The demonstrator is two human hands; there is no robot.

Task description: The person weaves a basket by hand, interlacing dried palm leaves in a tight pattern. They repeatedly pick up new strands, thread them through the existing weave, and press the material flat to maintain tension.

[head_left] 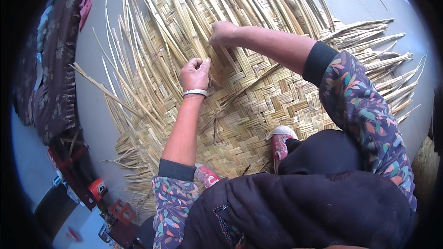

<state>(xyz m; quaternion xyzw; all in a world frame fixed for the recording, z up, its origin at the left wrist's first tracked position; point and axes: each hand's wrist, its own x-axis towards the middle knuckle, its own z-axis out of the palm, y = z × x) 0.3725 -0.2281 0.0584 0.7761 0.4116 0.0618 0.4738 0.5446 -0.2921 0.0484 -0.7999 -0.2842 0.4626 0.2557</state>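
Note:
A partly woven mat (pixel 277 97) of flat, straw-coloured reed strips lies in front of me, in a diagonal over-and-under pattern. Long loose reed strips (pixel 184 9) fan away from its far side. My left hand (pixel 194 74), with a pale bangle at the wrist, is closed at the near ends of these strips, thumb and forefinger pinching a strip. Just beyond it and to the right, my right hand (pixel 223 33) is curled into a fist low over the strips. Its fingertips point down and what they grip is hidden. A shadowed gap shows in the weave below it.
Loose strip ends (pixel 383 64) stick out along the mat's right side. My red patterned shoes (pixel 280 145) rest on the mat. A dark patterned cloth cover (pixel 60 60) hangs at the left, with a red can (pixel 97 188) and a small red wooden stool (pixel 122 212) below.

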